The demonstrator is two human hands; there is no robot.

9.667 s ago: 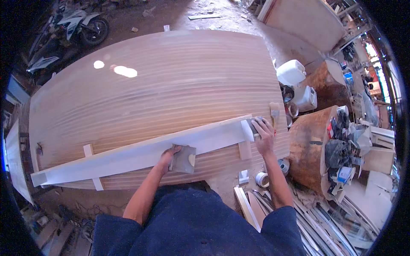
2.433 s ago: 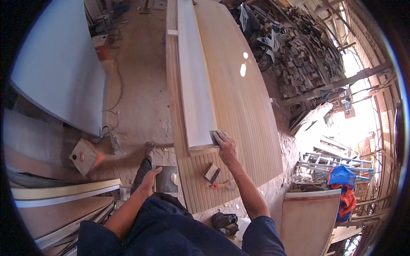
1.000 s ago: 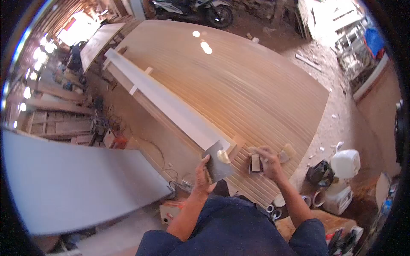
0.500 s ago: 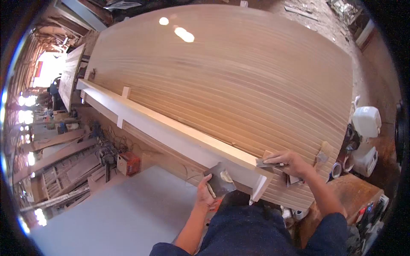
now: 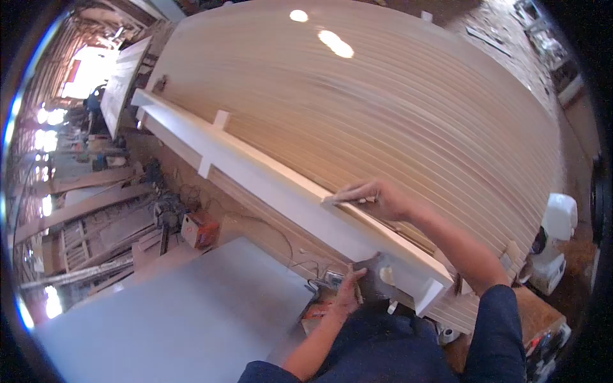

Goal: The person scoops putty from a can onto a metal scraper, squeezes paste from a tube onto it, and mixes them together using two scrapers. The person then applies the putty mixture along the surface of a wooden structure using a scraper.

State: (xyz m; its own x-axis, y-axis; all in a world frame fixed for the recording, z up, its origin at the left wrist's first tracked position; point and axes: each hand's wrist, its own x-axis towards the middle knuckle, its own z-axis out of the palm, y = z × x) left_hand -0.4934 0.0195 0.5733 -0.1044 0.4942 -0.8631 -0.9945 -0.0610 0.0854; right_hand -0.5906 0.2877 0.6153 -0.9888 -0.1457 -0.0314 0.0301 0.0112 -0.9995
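My right hand (image 5: 388,196) grips a putty knife (image 5: 333,200), its blade against the top edge of a long, pale, white-faced board (image 5: 274,180). The board lies on its narrow side along the near edge of a large grooved wooden panel (image 5: 408,121). Low in front of my body, my left hand (image 5: 347,297) holds a dark flat metal plate (image 5: 371,267) by its handle side. A cream lump of putty (image 5: 387,276) sits on the plate, close to the board's near face.
A grey flat sheet (image 5: 191,313) lies at the lower left, with an orange-and-white box (image 5: 200,230) beyond it. White plastic jugs (image 5: 560,217) stand at the right. Small wooden blocks (image 5: 221,119) cross under the board. Timber pieces (image 5: 83,210) are stacked at far left.
My right hand has moved the putty knife leftward along the board's edge, away from its near end. My left hand still holds the plate. The whole view has shifted.
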